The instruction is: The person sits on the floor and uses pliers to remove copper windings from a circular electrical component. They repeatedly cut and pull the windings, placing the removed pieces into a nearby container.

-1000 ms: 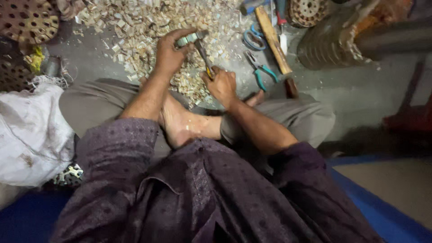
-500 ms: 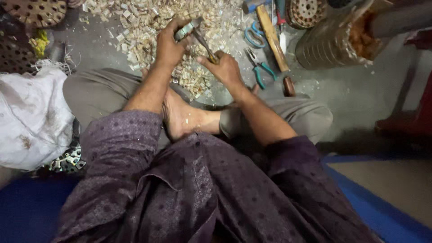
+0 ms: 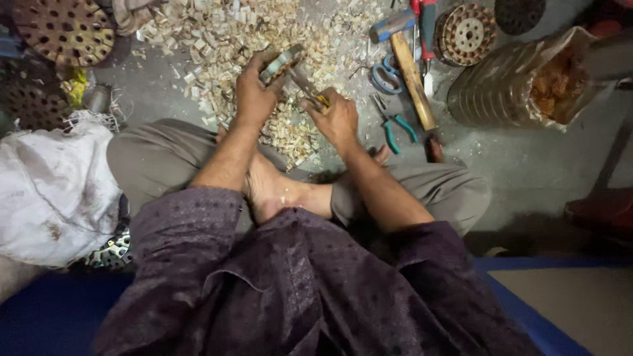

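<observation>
Since the earlier frame both hands sit slightly lower. Left hand (image 3: 254, 92) fingers clamp a metal piece (image 3: 282, 62); right hand (image 3: 337, 118) fingers clamp a tool (image 3: 304, 84) prying it above the floor's chip pile (image 3: 217, 39). A slip could gouge the left fingers.

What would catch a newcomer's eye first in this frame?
The two hands at top centre: the left hand grips a small round metal part while the right hand works a thin tool against it, above a pale heap of small cut scraps on the floor. To the right lie a wooden-handled hammer, blue scissors and green-handled pliers.
</observation>
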